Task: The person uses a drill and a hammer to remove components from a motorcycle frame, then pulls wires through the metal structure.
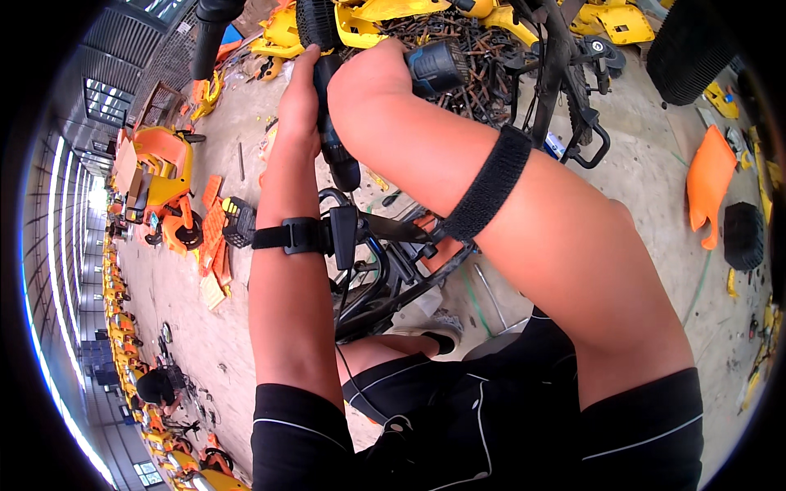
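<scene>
My right hand (372, 78) is wrapped round the handle of a cordless drill, with its dark blue-black battery (438, 67) sticking out to the right. The drill's body (332, 147) lies left of this hand, its black tapered end pointing down toward me. Along the left side of that body is my left hand (298, 106), thumb side up, its fingers mostly hidden. Just beyond the hands stands a black ribbed part (316, 23). Below the hands is a black bike-like frame (385, 286) with tubes and cables.
A heap of rusty bolts and metal bits (491, 74) lies ahead among yellow plastic panels (620, 24). An orange panel (711, 184) is at right. A yellow scooter (164, 176) stands left, with orange grates (214, 237) nearby. Another person (155, 386) crouches far left beside rows of yellow vehicles.
</scene>
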Action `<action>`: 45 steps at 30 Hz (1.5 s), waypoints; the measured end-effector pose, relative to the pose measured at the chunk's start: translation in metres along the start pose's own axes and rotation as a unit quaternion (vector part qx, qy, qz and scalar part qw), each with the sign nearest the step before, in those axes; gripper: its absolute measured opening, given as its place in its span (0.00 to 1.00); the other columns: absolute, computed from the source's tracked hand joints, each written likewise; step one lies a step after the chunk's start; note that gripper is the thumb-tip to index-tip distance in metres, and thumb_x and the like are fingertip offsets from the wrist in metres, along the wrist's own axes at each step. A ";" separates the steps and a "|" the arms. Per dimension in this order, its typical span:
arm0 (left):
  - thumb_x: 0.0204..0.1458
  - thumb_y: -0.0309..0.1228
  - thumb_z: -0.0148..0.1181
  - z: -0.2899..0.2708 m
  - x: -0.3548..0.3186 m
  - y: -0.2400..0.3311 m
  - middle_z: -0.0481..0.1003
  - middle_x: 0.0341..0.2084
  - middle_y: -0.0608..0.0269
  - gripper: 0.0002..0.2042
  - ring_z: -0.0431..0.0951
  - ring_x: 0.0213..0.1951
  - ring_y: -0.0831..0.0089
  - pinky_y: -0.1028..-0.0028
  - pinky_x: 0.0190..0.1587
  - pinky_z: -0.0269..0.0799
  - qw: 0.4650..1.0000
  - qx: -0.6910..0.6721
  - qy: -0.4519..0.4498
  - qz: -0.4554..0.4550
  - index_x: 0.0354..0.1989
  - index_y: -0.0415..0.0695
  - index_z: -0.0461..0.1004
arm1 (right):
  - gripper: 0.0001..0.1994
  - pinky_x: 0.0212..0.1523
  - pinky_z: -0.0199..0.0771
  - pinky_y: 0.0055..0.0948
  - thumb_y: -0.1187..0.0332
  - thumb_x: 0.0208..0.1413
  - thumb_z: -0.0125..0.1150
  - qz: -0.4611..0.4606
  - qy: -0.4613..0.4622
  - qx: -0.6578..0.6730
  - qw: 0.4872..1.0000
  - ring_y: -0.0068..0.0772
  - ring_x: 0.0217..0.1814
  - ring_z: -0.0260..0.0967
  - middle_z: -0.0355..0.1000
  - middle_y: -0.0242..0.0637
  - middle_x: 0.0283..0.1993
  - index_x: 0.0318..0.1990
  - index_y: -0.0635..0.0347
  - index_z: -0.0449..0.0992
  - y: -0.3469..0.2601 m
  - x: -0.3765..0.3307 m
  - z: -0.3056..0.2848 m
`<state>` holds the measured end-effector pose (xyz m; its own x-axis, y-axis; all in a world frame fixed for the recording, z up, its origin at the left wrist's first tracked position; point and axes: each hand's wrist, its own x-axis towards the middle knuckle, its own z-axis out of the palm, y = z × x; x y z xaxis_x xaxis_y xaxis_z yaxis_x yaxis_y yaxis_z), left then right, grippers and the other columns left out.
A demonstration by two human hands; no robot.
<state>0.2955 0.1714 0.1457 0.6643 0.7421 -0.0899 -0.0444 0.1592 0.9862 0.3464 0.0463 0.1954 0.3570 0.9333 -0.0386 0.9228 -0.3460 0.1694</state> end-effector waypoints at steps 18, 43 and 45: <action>0.61 0.55 0.54 -0.007 -0.019 0.015 0.80 0.32 0.62 0.22 0.79 0.34 0.69 0.68 0.41 0.75 1.000 -0.025 0.012 0.013 0.39 0.46 0.77 | 0.22 0.58 0.63 0.63 0.59 0.56 0.67 -0.009 0.030 -0.003 0.999 0.41 0.59 0.76 0.79 0.29 0.57 0.60 0.45 0.81 -0.016 -0.004 -0.014; 0.62 0.59 0.49 -0.094 -0.099 0.010 0.79 0.35 0.60 0.26 0.81 0.37 0.67 0.66 0.42 0.77 0.926 -0.177 0.278 0.182 0.38 0.45 0.75 | 0.14 0.55 0.68 0.40 0.57 0.58 0.65 -0.294 0.221 -0.185 0.911 0.30 0.53 0.78 0.83 0.25 0.47 0.50 0.43 0.84 -0.084 -0.023 -0.057; 0.63 0.59 0.47 -0.097 -0.120 0.007 0.78 0.35 0.60 0.26 0.80 0.37 0.68 0.66 0.42 0.77 0.911 -0.188 0.302 0.208 0.38 0.45 0.74 | 0.11 0.52 0.68 0.35 0.58 0.57 0.65 -0.334 0.255 -0.202 0.885 0.28 0.50 0.78 0.83 0.23 0.43 0.46 0.44 0.86 -0.093 -0.018 -0.056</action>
<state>0.1434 0.1462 0.1497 0.0050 0.9940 0.1093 -0.5258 -0.0903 0.8458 0.2463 0.0670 0.2356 -0.4553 0.8740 0.1698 0.7399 0.2653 0.6182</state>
